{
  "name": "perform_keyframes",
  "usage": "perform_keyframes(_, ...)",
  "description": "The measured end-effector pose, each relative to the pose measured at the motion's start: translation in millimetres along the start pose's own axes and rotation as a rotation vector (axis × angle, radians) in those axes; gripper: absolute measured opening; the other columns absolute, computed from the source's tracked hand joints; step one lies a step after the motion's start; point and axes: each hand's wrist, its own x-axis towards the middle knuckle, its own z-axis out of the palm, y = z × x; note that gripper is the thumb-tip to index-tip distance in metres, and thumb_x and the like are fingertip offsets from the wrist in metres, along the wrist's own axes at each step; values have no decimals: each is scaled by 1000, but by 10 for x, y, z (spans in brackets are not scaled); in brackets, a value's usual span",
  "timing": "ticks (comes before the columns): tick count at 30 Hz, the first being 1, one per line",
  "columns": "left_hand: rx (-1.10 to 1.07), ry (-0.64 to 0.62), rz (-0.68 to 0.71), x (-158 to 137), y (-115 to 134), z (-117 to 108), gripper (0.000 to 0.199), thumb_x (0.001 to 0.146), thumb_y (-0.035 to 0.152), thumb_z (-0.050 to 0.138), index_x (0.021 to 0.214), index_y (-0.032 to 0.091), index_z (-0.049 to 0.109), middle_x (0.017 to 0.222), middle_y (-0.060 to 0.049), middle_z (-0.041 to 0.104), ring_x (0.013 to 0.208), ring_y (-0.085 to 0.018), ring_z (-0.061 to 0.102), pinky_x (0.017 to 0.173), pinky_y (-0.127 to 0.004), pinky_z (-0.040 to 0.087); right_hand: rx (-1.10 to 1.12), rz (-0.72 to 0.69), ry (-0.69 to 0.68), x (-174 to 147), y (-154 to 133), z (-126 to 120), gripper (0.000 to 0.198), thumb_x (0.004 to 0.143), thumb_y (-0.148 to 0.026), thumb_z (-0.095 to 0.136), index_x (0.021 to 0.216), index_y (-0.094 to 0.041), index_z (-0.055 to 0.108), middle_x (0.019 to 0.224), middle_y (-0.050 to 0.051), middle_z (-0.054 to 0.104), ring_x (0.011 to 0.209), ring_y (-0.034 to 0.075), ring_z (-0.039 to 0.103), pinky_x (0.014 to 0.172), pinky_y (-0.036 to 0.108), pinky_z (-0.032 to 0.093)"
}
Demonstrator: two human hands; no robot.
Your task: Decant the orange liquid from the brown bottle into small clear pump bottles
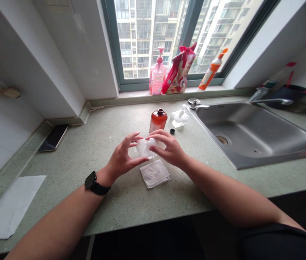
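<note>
Both hands are around a small translucent white container [145,147] over the countertop. My left hand [123,155], with a black watch on its wrist, curves around the left side, thumb low in front and fingers behind. On the right side, my right hand [169,148] presses its thumb and fingers against the container's upper part. A folded white tissue [155,173] lies just below the container. Behind it stands an uncapped amber bottle [158,121], with a small black cap [172,131] beside it. To its right is a clear, square-based dispenser [179,118] with a whitish top.
At right is a steel sink [256,133] with a faucet [272,101]. On the windowsill stand a pink pump bottle [157,77], a red bag [178,72] and an orange-and-white bottle [211,72]. A phone [53,138] and a white sheet [10,207] lie at left.
</note>
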Motion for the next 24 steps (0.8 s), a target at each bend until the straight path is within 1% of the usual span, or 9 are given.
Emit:
perform_keyframes(5, 33, -10, 24, -7, 2, -6, 93, 84, 47, 93, 160, 28, 43, 137, -16, 72, 127, -32, 74, 103, -53, 68, -37, -24, 16, -8, 27, -5, 27, 94, -45, 81, 116, -29, 78, 109, 7, 74, 104, 24, 71, 93, 46, 63)
perform_keyframes(8, 46, -21, 21, -14, -12, 0, 92, 85, 49, 92, 161, 28, 43, 138, -16, 72, 126, -31, 74, 103, -53, 68, -37, -12, 9, -7, 51, -1, 26, 93, -45, 81, 114, -29, 79, 107, 6, 74, 102, 24, 72, 92, 44, 63)
perform_keyframes(12, 58, -28, 21, -13, -36, 14, 90, 87, 51, 90, 161, 28, 43, 138, -16, 72, 125, -31, 75, 102, -53, 69, -32, -2, -1, -8, 71, 10, 27, 93, -46, 81, 113, -27, 79, 107, 6, 74, 101, 23, 72, 93, 44, 62)
perform_keyframes(15, 60, -21, 37, -4, -40, 12, 90, 87, 52, 89, 161, 28, 43, 138, -16, 72, 124, -31, 75, 101, -52, 69, -29, 5, -7, -10, 57, 15, 26, 93, -46, 82, 112, -28, 79, 107, 6, 73, 102, 23, 72, 95, 45, 62)
perform_keyframes(20, 101, -25, 55, 14, -13, -43, 91, 84, 56, 90, 158, 27, 46, 140, -16, 72, 121, -31, 75, 108, -55, 64, -14, -17, 2, 21, -40, -59, 24, 95, -45, 80, 112, -28, 77, 108, 6, 73, 105, 23, 71, 95, 44, 62)
perform_keyframes(22, 113, -21, 48, 22, -4, -65, 84, 87, 58, 87, 155, 26, 50, 141, -16, 70, 122, -32, 74, 108, -54, 63, -4, -35, 22, 56, -73, -159, 22, 97, -45, 78, 111, -28, 77, 107, 6, 73, 104, 23, 71, 94, 43, 61)
perform_keyframes(24, 121, -16, 18, 33, 1, -78, 68, 96, 57, 78, 150, 25, 55, 139, -16, 70, 121, -31, 74, 107, -52, 63, 0, -18, 54, 99, -71, -304, 23, 98, -47, 75, 112, -28, 76, 108, 6, 72, 105, 23, 70, 92, 42, 61)
